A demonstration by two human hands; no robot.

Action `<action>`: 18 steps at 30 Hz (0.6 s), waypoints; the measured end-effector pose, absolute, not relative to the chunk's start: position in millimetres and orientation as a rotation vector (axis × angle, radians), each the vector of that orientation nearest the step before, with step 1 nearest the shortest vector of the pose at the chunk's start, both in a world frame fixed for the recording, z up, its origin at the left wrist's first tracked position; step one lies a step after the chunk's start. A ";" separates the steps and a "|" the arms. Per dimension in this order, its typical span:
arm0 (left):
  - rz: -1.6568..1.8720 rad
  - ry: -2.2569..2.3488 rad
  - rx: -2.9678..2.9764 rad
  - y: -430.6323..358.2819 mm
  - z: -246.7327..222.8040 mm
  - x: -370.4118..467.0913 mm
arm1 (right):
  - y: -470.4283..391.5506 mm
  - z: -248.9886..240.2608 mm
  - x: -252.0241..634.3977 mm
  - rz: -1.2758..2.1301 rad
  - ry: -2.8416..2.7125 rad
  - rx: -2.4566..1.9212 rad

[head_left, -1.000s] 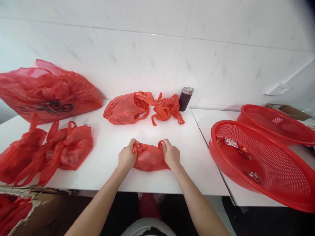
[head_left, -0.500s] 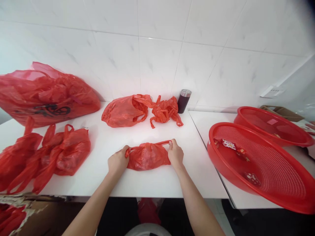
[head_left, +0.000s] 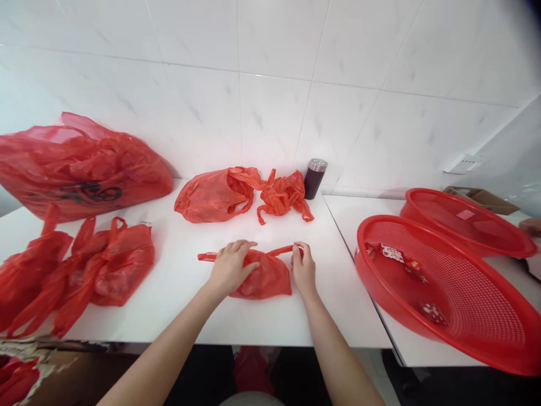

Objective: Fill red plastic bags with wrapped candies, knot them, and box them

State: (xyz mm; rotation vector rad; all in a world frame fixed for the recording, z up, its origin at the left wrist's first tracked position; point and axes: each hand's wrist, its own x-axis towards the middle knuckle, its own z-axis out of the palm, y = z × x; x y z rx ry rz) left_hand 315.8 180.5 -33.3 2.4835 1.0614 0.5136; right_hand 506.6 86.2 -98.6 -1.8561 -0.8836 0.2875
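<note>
A small filled red plastic bag [head_left: 270,277] lies on the white table in front of me, its contents blurred by the thin film. My left hand [head_left: 231,265] is over the left part of the bag, fingers stretched out and thumb apart, touching its top. From under that hand a loose handle sticks out leftwards. The other handle stretches up to my right hand [head_left: 304,266], whose curled fingers pinch its end at the bag's right side.
Several tied red bags [head_left: 127,262] sit at the left, with a large printed red bag [head_left: 97,169] behind them. Along the wall are another red bag [head_left: 207,196], a crumpled red bag [head_left: 281,194] and a dark tumbler [head_left: 313,180]. Red baskets [head_left: 477,287] with small packets stand right.
My left hand has let go of the left handle and opened over the bag. The right hand stays at the right handle. The view has tilted slightly.
</note>
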 end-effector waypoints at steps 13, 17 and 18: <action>0.716 1.879 2.297 210.6 13.3 192.1 | 128.6 -83.7 540.9 0.168 -1.023 -1.820; 1.084 1.538 2.485 195.0 3.3 210.4 | 176.5 -56.6 566.6 0.071 -1.192 -1.830; 1.098 1.402 2.486 190.4 -3.0 220.1 | 185.7 -50.7 571.8 0.066 -1.234 -1.831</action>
